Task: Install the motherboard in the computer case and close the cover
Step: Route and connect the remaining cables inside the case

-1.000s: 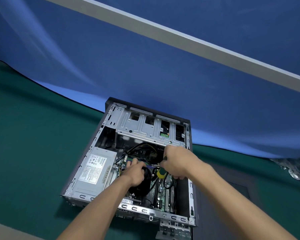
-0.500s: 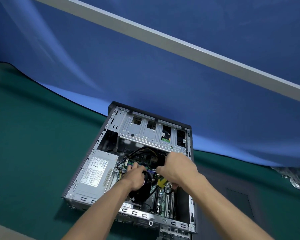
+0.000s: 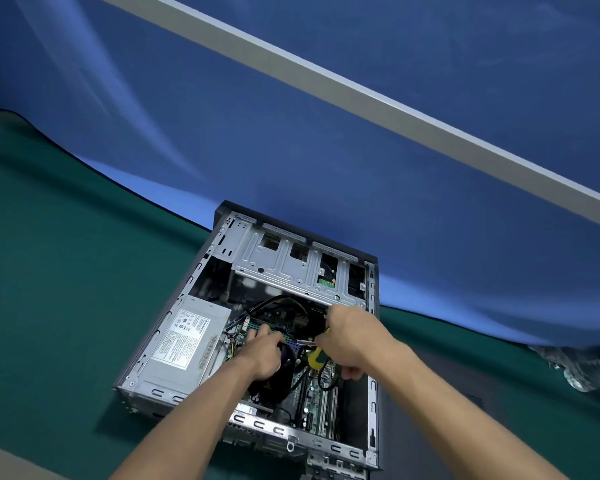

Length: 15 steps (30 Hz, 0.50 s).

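Note:
An open computer case [image 3: 174, 299] lies on its side on a green mat. Inside it sits the green motherboard [image 3: 321, 393], partly hidden by my hands and a black CPU fan [image 3: 274, 382]. My right hand [image 3: 354, 337] grips a screwdriver with a yellow and green handle [image 3: 316, 358], its tip hidden near the black cables. My left hand [image 3: 264, 351] rests on the fan, its fingers reaching toward the memory slots [image 3: 257, 329]. A dark cover panel [image 3: 440, 407] lies flat to the right of the case.
A grey power supply [image 3: 184, 344] fills the case's left side and a metal drive cage [image 3: 291, 268] spans its far end. Blue cloth [image 3: 291, 150] hangs behind the mat [image 3: 49, 271]. A crumpled grey object [image 3: 582, 368] lies at the far right.
My right hand has moved a little farther into the case with the screwdriver. The left hand slid slightly forward over the fan. The camera tilted upward.

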Tool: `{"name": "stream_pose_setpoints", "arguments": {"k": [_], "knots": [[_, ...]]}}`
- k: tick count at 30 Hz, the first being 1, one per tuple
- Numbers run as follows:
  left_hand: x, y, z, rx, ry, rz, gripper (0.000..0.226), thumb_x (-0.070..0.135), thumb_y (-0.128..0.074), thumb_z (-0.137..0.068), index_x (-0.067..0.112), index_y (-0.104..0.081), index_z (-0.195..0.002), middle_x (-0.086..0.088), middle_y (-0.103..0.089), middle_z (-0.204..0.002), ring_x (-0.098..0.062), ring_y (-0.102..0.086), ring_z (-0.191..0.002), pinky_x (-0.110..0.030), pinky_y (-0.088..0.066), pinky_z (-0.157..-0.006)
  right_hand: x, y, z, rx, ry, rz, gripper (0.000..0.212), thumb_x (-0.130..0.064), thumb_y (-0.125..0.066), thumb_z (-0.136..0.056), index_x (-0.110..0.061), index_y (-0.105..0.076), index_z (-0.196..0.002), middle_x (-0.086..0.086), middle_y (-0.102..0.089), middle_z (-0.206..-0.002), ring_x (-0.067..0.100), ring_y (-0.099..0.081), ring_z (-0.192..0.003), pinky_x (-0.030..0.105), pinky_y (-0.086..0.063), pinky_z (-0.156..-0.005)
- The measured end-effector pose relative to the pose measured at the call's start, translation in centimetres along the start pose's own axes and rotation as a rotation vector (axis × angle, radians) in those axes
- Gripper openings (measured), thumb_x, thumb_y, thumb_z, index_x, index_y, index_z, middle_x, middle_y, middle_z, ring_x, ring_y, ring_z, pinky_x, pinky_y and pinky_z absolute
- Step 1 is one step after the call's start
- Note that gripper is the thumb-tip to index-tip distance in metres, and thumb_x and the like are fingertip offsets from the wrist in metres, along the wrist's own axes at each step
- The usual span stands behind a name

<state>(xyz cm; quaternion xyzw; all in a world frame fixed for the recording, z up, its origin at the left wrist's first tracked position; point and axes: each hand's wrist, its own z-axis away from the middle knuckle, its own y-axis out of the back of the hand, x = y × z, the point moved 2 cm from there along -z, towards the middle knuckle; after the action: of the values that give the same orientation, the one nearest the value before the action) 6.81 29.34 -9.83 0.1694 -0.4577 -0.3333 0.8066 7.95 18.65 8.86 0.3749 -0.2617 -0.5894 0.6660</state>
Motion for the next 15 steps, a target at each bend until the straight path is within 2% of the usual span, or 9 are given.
{"name": "stream_pose_setpoints", "arguments": {"k": [2, 3, 5, 7, 10, 13, 15], "knots": [[0.1, 0.0, 0.1, 0.003, 0.0, -0.001, 0.043, 0.009, -0.03, -0.096, 0.018, -0.042, -0.136, -0.006, -0.03, -0.136, -0.026, -0.021, -0.13, -0.046, -0.025, -0.11, 0.2, -0.1, 0.0, 0.066, -0.034, 0.074, 0.033, -0.024, -0.043, -0.099, -0.009, -0.045, -0.07, 0.006, -0.055, -0.068, 0.028, -0.061, -0.067, 0.032, -0.051, -0.062], [0.1, 0.0, 0.2, 0.004, -0.002, -0.006, 0.043, 0.008, -0.03, -0.096, 0.018, -0.042, -0.136, -0.006, -0.03, -0.136, -0.026, -0.021, -0.13, -0.046, -0.025, -0.111, 0.4, -0.2, -0.1, 0.088, -0.053, 0.095, 0.035, -0.025, -0.041, -0.099, -0.011, -0.044, -0.067, 0.005, -0.054, -0.068, 0.027, -0.059, -0.068, 0.03, -0.05, -0.065], [0.2, 0.1, 0.4, 0.008, -0.009, -0.029, 0.045, 0.006, -0.03, -0.095, 0.018, -0.041, -0.137, -0.007, -0.029, -0.138, -0.027, -0.021, -0.131, -0.045, -0.026, -0.11, 0.8, -0.2, -0.3, 0.106, -0.065, 0.077, 0.037, -0.03, -0.04, -0.099, -0.012, -0.044, -0.066, 0.004, -0.056, -0.07, 0.026, -0.059, -0.069, 0.029, -0.051, -0.07], [0.4, 0.1, 0.6, 0.028, -0.015, -0.083, 0.046, 0.006, -0.029, -0.094, 0.017, -0.04, -0.138, -0.008, -0.03, -0.139, -0.029, -0.022, -0.131, -0.045, -0.029, -0.109, 1.4, 0.0, -0.5, 0.143, -0.069, 0.096, 0.037, -0.035, -0.042, -0.096, -0.014, -0.046, -0.067, 0.0, -0.056, -0.069, 0.021, -0.056, -0.063, 0.026, -0.047, -0.06], [1.0, 0.2, 1.4, 0.096, -0.016, -0.268, 0.041, 0.01, -0.034, -0.096, 0.015, -0.041, -0.136, -0.008, -0.033, -0.14, -0.031, -0.027, -0.129, -0.046, -0.038, -0.102, 2.4, 0.8, -0.5, 0.325, -0.048, 0.133, 0.03, -0.037, -0.044, -0.093, -0.015, -0.05, -0.073, -0.003, -0.049, -0.064, 0.015, -0.045, -0.056, 0.023, -0.03, -0.048], [2.1, 0.2, 2.2, 0.223, -0.052, -0.483, 0.032, 0.014, -0.044, -0.094, 0.012, -0.048, -0.126, -0.007, -0.037, -0.134, -0.029, -0.033, -0.124, -0.045, -0.042, -0.095, 3.2, 2.5, -0.4, 0.511, -0.055, 0.091, 0.028, -0.036, -0.044, -0.09, -0.014, -0.053, -0.075, -0.003, -0.047, -0.063, 0.019, -0.044, -0.058, 0.025, -0.026, -0.048], [2.6, 0.2, 2.5, 0.31, -0.119, -0.639, 0.029, 0.02, -0.046, -0.094, 0.011, -0.053, -0.12, -0.008, -0.043, -0.13, -0.028, -0.035, -0.12, -0.042, -0.039, -0.094, 3.4, 3.5, -0.4, 0.599, -0.049, 0.059, 0.027, -0.034, -0.045, -0.087, -0.013, -0.055, -0.074, -0.001, -0.049, -0.062, 0.018, -0.042, -0.056, 0.025, -0.024, -0.047]]}}
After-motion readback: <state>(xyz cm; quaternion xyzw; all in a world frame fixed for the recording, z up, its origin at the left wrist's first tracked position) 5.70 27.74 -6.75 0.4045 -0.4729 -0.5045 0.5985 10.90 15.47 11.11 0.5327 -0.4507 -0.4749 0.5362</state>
